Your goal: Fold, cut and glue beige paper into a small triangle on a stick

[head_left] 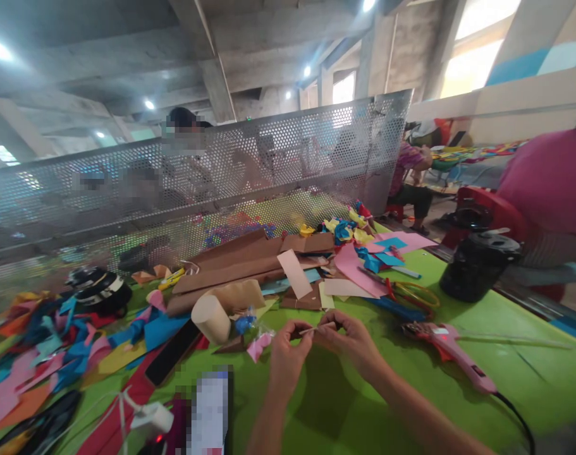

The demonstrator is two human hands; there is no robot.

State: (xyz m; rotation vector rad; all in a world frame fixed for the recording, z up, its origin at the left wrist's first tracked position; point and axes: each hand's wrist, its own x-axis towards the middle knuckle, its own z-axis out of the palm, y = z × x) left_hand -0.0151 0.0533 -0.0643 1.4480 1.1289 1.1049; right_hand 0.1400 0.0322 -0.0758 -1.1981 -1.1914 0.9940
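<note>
Pale, thin strip [322, 327], and my left hand [289, 346] has it pinched, my right hand [350, 341] pinching too, both curled nearly closed!

A slim, pale pinkish strip [328, 326] is pinched near both ends, between five and six o'clock from the view's centre. It lies nearly level, running from just below nine o'clock to just above three.

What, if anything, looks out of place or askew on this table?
Mostly clutter: colored scraps lie heaped at the left, and a white cable loops loosely across the red strip beside a white adapter, looking untidy. Nothing appears clearly spilled or damaged.
</note>
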